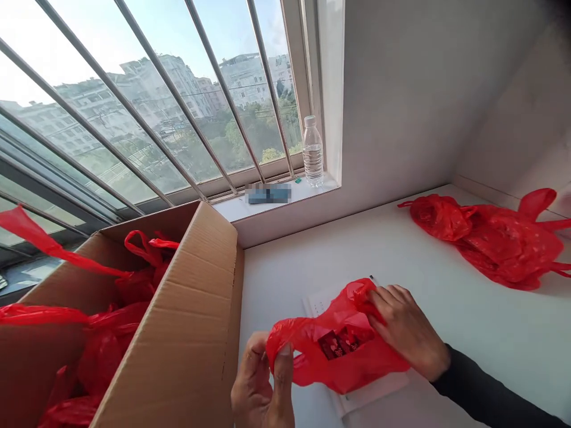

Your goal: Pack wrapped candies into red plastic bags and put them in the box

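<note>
A red plastic bag (352, 374) is stretched between my two hands above the white table. Its mouth gapes upward, and dark red printed packets (339, 343) show inside. My left hand (263, 380) pinches the bag's left handle between thumb and fingers. At the other side, my right hand (404, 327) is closed on the gathered right edge of the bag. Beneath the bag lies a white flat item (375, 389), mostly covered, with some print at its upper left corner.
An open cardboard box (178, 321) holding several red bags (116, 339) stands at left. More red bags (499, 244) lie on the white table (285, 267) at the far right. A water bottle (313, 154) stands on the windowsill beside a blurred-out item (267, 194), near barred windows.
</note>
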The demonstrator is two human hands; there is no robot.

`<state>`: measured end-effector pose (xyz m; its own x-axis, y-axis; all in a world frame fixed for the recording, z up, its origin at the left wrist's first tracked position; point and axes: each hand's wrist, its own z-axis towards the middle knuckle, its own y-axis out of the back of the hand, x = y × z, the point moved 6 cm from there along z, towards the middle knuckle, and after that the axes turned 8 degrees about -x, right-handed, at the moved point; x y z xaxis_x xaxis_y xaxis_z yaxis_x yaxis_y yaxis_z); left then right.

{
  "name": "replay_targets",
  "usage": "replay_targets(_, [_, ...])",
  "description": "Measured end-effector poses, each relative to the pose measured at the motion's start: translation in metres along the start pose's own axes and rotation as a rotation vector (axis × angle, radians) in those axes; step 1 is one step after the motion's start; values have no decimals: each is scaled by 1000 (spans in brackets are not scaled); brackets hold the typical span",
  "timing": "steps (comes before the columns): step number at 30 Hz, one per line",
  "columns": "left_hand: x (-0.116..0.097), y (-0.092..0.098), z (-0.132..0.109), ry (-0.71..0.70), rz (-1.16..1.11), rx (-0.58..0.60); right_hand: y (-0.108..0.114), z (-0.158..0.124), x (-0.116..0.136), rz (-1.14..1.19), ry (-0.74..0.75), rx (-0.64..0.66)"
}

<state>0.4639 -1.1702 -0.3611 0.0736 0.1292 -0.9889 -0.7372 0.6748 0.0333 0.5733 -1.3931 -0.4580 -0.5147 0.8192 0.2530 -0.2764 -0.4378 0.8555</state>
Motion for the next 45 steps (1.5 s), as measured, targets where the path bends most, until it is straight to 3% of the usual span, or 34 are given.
replay_targets(3, [-1, 4, 3, -90, -38, -31, 16, 2, -3, 203, -76, 81])
replay_targets(6, [3, 6, 4, -66, -112, -41, 47, 0, -4, 391, -155, 64])
replay_targets(9, [1, 7, 3, 12, -201, -57, 85, -4, -6, 432, -205, -68])
replay_targets(14, [-25, 3, -10, -23, -346, -5, 141, -11, -10, 375, -190, -355])
replay_targets(17, [-32, 0, -18, -20, -357, 4, 160, -11, -6, 565, -141, -425])
replay_targets(21, [-40, -12, -18, -86, -378, 176, 162, -2, 9, 988, -124, -279])
replay_targets(23, [-38, -23, -18, -9, -348, 264, 160, 5, 23, 1105, -92, -187])
replay_targets(27, [-30, -55, -36, 280, -228, 455, 154, 24, 54, 1032, 33, -69])
replay_targets(30, [-29, -82, -56, 296, -176, 703, 145, 36, 70, 923, 101, 18])
replay_targets(32, [-25, -91, -61, 269, -178, 789, 139, 39, 74, 948, 102, 123])
replay_targets(36, [-15, -91, -53, 307, -272, 764, 130, 38, 65, 994, 40, 249])
replay_targets(41, [0, -83, -46, 502, -284, 612, 116, 37, 49, 906, -28, 220])
replay_targets(45, [9, -83, -43, 505, -230, 688, 116, 34, 49, 949, -80, 175])
